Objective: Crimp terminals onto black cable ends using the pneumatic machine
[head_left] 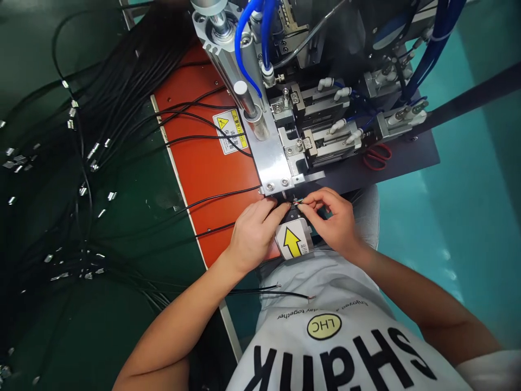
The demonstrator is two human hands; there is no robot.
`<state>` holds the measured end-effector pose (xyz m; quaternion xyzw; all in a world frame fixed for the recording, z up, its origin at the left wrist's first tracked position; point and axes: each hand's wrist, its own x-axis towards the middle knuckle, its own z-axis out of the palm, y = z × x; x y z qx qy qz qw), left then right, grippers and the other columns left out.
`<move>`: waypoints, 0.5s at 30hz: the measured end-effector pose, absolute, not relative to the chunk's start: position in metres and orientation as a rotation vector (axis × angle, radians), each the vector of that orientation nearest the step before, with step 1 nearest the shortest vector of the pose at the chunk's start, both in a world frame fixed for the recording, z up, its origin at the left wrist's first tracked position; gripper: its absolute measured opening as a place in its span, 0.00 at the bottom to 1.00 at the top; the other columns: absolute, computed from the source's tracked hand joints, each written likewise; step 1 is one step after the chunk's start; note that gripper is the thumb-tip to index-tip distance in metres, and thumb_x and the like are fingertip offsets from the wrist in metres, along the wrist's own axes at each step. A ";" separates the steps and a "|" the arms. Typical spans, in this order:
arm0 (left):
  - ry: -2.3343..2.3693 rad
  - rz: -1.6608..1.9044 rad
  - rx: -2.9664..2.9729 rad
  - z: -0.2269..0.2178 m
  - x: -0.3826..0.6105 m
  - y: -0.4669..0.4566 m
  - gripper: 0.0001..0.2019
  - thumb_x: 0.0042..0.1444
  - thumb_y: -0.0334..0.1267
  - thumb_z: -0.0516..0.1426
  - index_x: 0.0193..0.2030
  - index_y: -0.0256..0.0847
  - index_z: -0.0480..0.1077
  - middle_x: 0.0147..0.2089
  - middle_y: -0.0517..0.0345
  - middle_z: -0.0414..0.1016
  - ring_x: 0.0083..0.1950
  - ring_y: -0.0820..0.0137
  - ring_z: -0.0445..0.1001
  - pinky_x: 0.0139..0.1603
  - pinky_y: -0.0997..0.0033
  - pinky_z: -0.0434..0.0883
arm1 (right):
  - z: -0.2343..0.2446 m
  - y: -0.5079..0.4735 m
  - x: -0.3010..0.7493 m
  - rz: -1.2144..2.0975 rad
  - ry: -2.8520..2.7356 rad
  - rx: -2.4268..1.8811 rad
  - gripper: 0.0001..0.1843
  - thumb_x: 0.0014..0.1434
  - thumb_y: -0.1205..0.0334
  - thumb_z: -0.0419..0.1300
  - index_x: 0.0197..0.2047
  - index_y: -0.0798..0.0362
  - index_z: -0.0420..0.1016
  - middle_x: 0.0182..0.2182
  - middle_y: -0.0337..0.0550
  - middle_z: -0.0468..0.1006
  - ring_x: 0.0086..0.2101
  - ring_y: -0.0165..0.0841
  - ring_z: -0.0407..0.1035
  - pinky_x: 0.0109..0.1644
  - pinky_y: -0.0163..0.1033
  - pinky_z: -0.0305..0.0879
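Both hands work at the front edge of a metal machine (273, 160). My left hand (254, 231) is closed, its thumb and index finger pressed together at the end of a black cable (220, 228) that runs in from the left; the fingers partly hide it. Thin coloured wires (299, 201) fan out from the cable end between the two hands. With thumb and fingertips, my right hand (336, 220) pinches these wires. Just below the fingertips sits a plate with a yellow arrow label (292, 241).
Black cables with shiny ends (134, 70) lie bundled over the dark green table (142, 179). Two stripped cables (280, 294) reach over my lap. Red-handled scissors (377, 157) rest right of the machine's cylinders. A warning label (230, 130) is on the orange plate (195, 168).
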<state>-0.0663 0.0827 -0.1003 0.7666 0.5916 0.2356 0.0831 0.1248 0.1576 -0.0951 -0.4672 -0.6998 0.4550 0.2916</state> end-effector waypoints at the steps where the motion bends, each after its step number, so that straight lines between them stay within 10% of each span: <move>1: 1.770 0.703 2.286 -0.100 -0.066 0.083 0.15 0.66 0.32 0.49 0.56 0.37 0.69 0.45 0.46 0.72 0.43 0.64 0.71 0.40 0.66 0.70 | -0.095 0.158 0.124 1.177 -1.906 -1.223 0.01 0.61 0.64 0.61 0.36 0.50 0.75 0.33 0.40 0.76 0.33 0.31 0.71 0.41 0.39 0.68; 15: 1.754 0.740 2.270 -0.099 -0.066 0.083 0.16 0.67 0.32 0.47 0.55 0.39 0.70 0.44 0.47 0.72 0.43 0.67 0.72 0.40 0.68 0.71 | -0.105 0.168 0.122 1.431 -1.844 -1.334 0.11 0.64 0.54 0.59 0.44 0.51 0.76 0.26 0.36 0.70 0.24 0.28 0.62 0.31 0.36 0.61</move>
